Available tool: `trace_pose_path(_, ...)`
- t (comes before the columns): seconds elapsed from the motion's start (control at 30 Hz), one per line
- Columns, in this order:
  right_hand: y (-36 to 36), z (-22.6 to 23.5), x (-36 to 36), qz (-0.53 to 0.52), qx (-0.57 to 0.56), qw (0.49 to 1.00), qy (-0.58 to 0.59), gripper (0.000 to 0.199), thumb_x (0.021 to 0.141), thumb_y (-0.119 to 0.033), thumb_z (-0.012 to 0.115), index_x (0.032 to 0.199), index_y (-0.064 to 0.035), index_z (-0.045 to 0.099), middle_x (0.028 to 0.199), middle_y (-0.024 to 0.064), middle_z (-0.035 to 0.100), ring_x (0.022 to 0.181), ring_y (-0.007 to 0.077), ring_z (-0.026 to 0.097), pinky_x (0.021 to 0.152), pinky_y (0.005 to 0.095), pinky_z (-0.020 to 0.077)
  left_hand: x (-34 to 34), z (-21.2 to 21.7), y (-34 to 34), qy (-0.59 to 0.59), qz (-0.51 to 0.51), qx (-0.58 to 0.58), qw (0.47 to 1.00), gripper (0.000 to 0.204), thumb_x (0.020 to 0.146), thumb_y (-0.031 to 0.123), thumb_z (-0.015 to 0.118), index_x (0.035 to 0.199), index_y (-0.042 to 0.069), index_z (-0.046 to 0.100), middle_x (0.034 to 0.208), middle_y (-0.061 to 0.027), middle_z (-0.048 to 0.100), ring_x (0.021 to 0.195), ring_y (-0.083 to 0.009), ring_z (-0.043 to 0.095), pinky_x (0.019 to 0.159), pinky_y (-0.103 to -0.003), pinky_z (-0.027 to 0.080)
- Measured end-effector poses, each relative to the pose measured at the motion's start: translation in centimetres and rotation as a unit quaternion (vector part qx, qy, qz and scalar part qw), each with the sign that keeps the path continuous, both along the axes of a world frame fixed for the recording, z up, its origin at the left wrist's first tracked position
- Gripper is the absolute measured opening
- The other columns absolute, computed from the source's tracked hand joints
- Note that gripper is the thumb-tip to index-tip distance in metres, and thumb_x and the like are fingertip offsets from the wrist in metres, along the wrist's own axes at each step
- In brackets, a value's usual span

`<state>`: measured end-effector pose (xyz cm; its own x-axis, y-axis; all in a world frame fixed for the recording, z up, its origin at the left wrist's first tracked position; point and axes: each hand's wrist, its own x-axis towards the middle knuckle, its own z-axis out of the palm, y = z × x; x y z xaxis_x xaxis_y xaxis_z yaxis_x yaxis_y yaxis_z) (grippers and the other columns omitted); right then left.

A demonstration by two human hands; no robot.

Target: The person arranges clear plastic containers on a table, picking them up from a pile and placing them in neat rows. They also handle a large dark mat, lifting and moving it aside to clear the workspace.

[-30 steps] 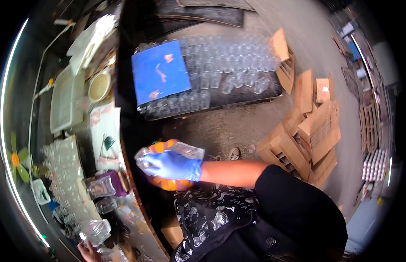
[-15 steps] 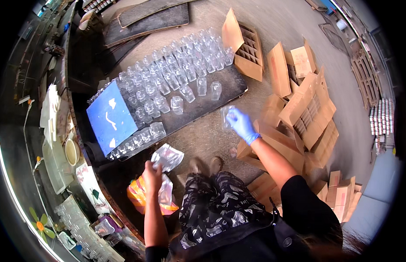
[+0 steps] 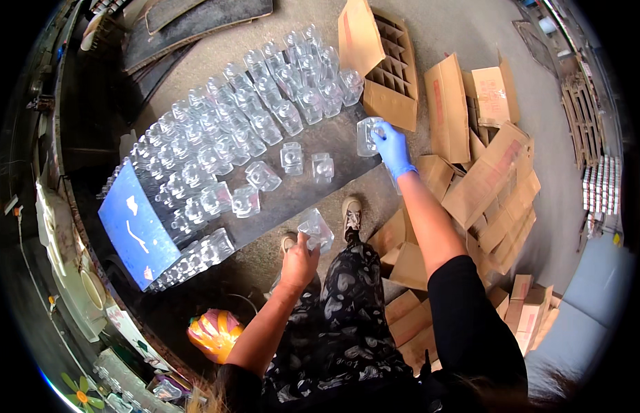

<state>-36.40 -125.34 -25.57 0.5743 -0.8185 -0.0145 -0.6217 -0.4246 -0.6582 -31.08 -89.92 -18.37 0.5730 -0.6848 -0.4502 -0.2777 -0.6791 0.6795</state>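
Clear glass throughout: that is the stock I log from this head view.

Item one, right hand (image 3: 391, 144), in a blue glove, arm stretched forward. Its fingers are closed around a clear glass bottle (image 3: 367, 135), which sits at the right end of the dark board (image 3: 347, 134), just beside the open divided carton (image 3: 392, 76).

Item two, left hand (image 3: 299, 258), bare, held low near my lap. It is closed on a clear plastic wrapper (image 3: 316, 230), crumpled, raised above the ground in front of my shoes (image 3: 351, 212).

Item three, rows of glass bottles (image 3: 244, 131), many, standing close together across the dark board and running from its lower left end to its upper right. Four loose ones (image 3: 291, 157) stand apart from the rows on the near side of the board.

Item four, blue sheet (image 3: 137, 230), flat, lying over the left end of the bottle rows.

Item five, flattened cardboard boxes (image 3: 495, 172), brown, heaped on the concrete floor to my right, some overlapping. More lie near my right knee.

Item six, orange and yellow bag (image 3: 213, 332), on the ground at lower left, beside my left elbow.

Item seven, patterned dark trousers (image 3: 347, 303), mine, filling the lower middle of the view.
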Motion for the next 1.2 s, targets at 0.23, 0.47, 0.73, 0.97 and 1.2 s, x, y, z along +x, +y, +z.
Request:
trace_pose_path(0.23, -7.9, -6.3, 4.1, 0.110, 0.005, 0.994, 0.008, 0.024, 0.086, -0.020, 0.063, 0.106, -0.0080, 0.060, 0.090, 0.0200, 0.065, 0.086, 0.0374, 0.064, 0.072, 0.0422, 0.0518, -1.1, -6.5, -7.9, 0.033, -0.004, 0.058, 0.998, 0.034, 0.085, 0.022, 0.064, 0.107, 0.003, 0.046, 0.076, -0.0256, 0.064, 0.073, -0.0455, 0.062, 0.064, -0.052, 0.050)
trace_pose_path(0.47, -12.2, -9.0, 3.2, 0.145, -0.002, 0.989, 0.024, 0.031, 0.084, -0.020, 0.068, 0.111, -0.0089, 0.059, 0.087, 0.0190, 0.066, 0.082, 0.0320, 0.066, 0.068, 0.0386, 0.0518, -1.8, -10.1, -15.1, 0.019, 0.010, 0.029, 0.999, 0.030, 0.084, 0.014, 0.065, 0.103, 0.000, 0.048, 0.067, -0.0221, 0.063, 0.064, -0.0410, 0.063, 0.058, -0.046, 0.049)
trace_pose_path(0.73, -9.6, -7.5, -1.0, -0.090, 0.158, 0.959, -0.215, 0.017, 0.091, -0.012, 0.062, 0.104, -0.0030, 0.068, 0.070, -0.0017, 0.060, 0.058, 0.0049, 0.050, 0.054, 0.0228, 0.0433, -1.9, -12.5, -21.9, -0.005, 0.055, -0.005, 0.998, 0.030, 0.082, 0.012, 0.067, 0.102, -0.001, 0.048, 0.062, -0.0199, 0.060, 0.061, -0.0387, 0.062, 0.054, -0.043, 0.048)
trace_pose_path(0.97, -7.3, -10.2, -1.7, 0.000, 0.158, 0.960, -0.229, 0.016, 0.094, -0.011, 0.058, 0.103, -0.0019, 0.068, 0.071, -0.0061, 0.055, 0.059, 0.0012, 0.042, 0.051, 0.0178, 0.0363, -1.8, -14.4, -25.2, -0.025, 0.075, -0.053, 0.996, 0.030, 0.081, 0.012, 0.067, 0.102, -0.001, 0.049, 0.058, -0.0160, 0.058, 0.055, -0.0337, 0.061, 0.052, -0.040, 0.047)
trace_pose_path(1.2, -7.9, -10.9, -4.3, 0.065, 0.135, 0.969, -0.195, 0.013, 0.088, -0.007, 0.062, 0.099, -0.0014, 0.066, 0.097, 0.0107, 0.068, 0.086, 0.0204, 0.066, 0.073, 0.0304, 0.0512, -2.5, -14.8, -25.6, -0.054, 0.055, -0.042, 0.996, 0.030, 0.081, 0.012, 0.068, 0.103, 0.001, 0.051, 0.059, -0.0140, 0.059, 0.055, -0.0320, 0.061, 0.052, -0.039, 0.047)
